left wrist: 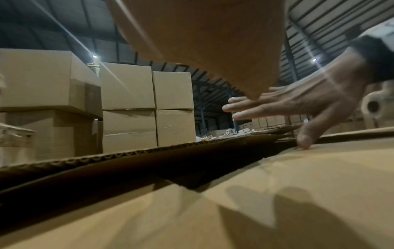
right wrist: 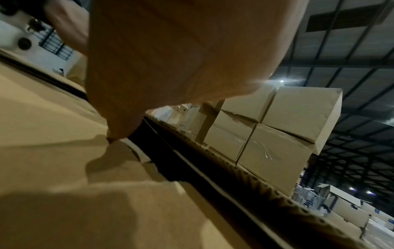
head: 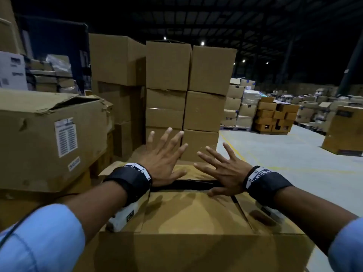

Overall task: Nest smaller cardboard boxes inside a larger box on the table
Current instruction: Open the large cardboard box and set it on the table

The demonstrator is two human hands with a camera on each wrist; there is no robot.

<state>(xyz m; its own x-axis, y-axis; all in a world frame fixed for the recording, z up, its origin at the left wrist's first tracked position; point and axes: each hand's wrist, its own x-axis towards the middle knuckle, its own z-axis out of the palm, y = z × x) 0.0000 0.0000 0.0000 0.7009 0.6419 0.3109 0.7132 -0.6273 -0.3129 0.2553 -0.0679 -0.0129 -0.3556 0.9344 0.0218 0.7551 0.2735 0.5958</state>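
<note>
A large cardboard box (head: 196, 213) stands right in front of me, its top flaps folded almost flat. A narrow dark gap (head: 196, 183) runs between the near flap (left wrist: 234, 193) and the far flap (left wrist: 127, 153). My left hand (head: 165, 154) and right hand (head: 222, 167) hover over the far flap with fingers spread and straight. Each thumb lies at the gap; the right thumb tip (right wrist: 115, 134) touches the near flap. The right hand (left wrist: 298, 104) also shows in the left wrist view. Whatever is inside the box is hidden.
A tall stack of plain cardboard boxes (head: 188, 85) rises just behind the large box. A dented box with a white label (head: 49, 138) sits at the left. Grey warehouse floor (head: 284, 154) opens to the right, with pallets of boxes (head: 275, 116) farther back.
</note>
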